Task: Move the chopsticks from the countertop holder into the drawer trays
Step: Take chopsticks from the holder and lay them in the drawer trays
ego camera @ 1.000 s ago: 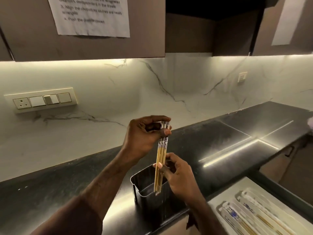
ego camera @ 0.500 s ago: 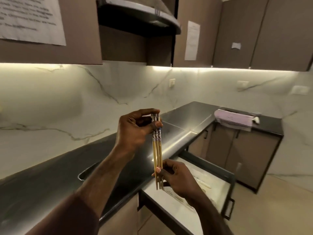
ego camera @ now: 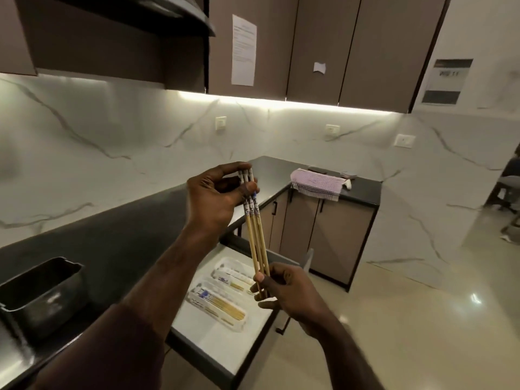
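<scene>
Carrying the chopsticks (ego camera: 255,235) above the open drawer (ego camera: 225,344): left hand (ego camera: 213,198) pinches their tops, right hand (ego camera: 284,294) their tips. Next, I judge, both grips must lower them flat into a tray (ego camera: 216,306).

A kitchen: dark countertop (ego camera: 107,243) running from 8 to 1 o'clock, marble backsplash (ego camera: 140,142) behind, brown wall cabinets (ego camera: 351,46) lit underneath at 12, an open drawer (ego camera: 225,327) at 6.

dark countertop (ego camera: 118,243), metal holder (ego camera: 42,296) at left, possibly a striped cloth (ego camera: 316,184) far end
</scene>
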